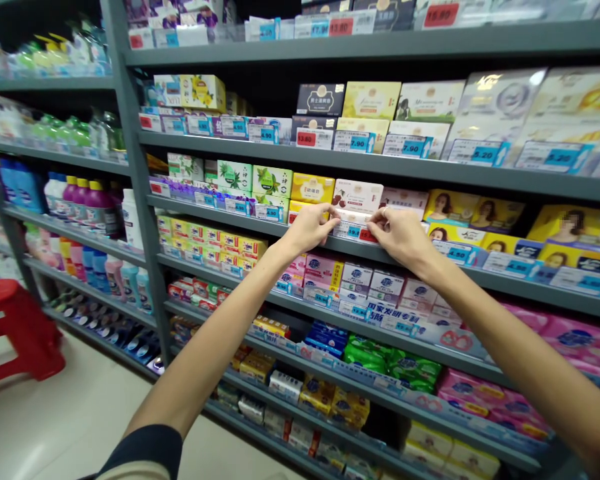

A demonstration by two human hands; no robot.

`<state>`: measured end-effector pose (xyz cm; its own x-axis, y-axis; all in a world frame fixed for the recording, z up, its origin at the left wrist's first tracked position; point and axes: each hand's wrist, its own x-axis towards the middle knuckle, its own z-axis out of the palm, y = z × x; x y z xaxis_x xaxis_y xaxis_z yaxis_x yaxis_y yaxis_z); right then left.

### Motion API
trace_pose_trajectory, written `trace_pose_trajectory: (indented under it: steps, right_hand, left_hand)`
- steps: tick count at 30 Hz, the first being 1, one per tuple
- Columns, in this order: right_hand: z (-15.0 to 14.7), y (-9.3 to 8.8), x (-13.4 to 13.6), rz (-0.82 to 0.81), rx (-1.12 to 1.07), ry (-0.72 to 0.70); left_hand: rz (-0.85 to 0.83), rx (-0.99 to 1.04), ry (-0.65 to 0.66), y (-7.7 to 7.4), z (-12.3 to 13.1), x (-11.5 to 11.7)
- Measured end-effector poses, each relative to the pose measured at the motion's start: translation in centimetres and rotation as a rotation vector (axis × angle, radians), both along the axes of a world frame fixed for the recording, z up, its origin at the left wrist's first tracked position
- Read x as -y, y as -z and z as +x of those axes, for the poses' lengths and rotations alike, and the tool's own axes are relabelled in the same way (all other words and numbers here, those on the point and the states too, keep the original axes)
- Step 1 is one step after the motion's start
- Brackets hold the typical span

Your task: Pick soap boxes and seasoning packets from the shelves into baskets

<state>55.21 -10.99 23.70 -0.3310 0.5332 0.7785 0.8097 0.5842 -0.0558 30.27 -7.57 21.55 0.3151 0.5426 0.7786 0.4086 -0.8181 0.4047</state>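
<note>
Both my arms reach up to a grey shop shelf (260, 227) stocked with boxed soap. My left hand (311, 228) grips the left end of a white soap box (353, 218) lying at the shelf's front edge, fingers curled on it. My right hand (401, 235) pinches the same box at its right end; a ring shows on one finger. Another white box with red cherries (357, 195) sits stacked just above it. Price tags (356, 232) run along the shelf lip right below my fingers.
Yellow boxes (313, 188) stand to the left, boxes with portraits (473, 213) to the right. More shelves of soap sit above and below. Shampoo bottles (87, 203) fill the bay on the left. A red plastic stool (17, 327) stands on the tiled floor at far left.
</note>
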Motion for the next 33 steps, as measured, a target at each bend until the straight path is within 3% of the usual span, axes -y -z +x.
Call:
trace_pose_trajectory:
  steps: [4, 9, 18, 23, 28, 33]
  right_hand:
    - [0.2, -0.2, 0.2, -0.009, -0.015, -0.014]
    - [0.2, -0.1, 0.6, 0.001, 0.003, -0.028]
    - [0.2, -0.5, 0.9, -0.013, 0.063, 0.059]
    - [0.3, -1.0, 0.4, -0.019, 0.114, 0.048]
    - [0.4, -1.0, 0.3, -0.002, 0.157, 0.055]
    - [-0.4, -1.1, 1.4, 0.077, 0.371, 0.21]
  left_hand:
    - [-0.028, -0.115, -0.036, -0.8, -0.1, -0.3]
    - [0.137, -0.204, -0.181, -1.1, -0.3, -0.2]
    - [0.138, -0.191, -0.131, -1.1, -0.6, -0.6]
    - [0.238, -0.373, -0.288, -1.5, -0.4, -1.3]
    - [0.275, -0.433, -0.377, -1.2, -0.2, -1.4]
    - [0.283, -0.486, -0.468, -1.3, 0.1, -0.2]
